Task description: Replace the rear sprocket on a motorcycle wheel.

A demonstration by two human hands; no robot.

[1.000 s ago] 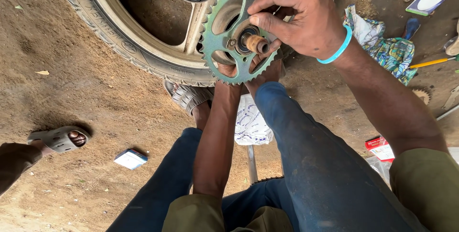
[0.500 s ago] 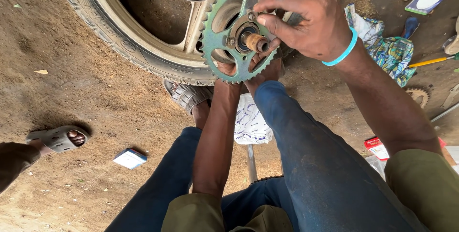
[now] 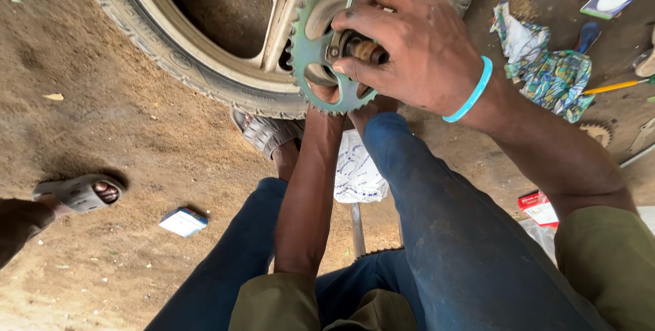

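A green toothed sprocket [image 3: 308,44] stands upright against a motorcycle wheel with a pale alloy rim [image 3: 273,27] and black tyre [image 3: 147,44]. My right hand [image 3: 409,48], wearing a light blue wristband [image 3: 471,92], covers the sprocket's centre, its fingers closed around a brass-coloured hub part [image 3: 361,48]. My left hand [image 3: 334,96] reaches up from below and grips the sprocket's lower edge; most of it is hidden behind the sprocket and my right hand. My blue-trousered knees are below.
Bare dirt ground all around. Another person's sandalled foot [image 3: 78,193] is at the left. A small white box [image 3: 183,222] lies near it. A patterned rag [image 3: 549,68], a yellow-handled tool [image 3: 617,86], a spare sprocket [image 3: 599,132] and a red packet [image 3: 535,201] lie at the right.
My right hand has slid down and left over the sprocket's centre, now covering more of the hub. The sprocket and left hand have stayed in place.
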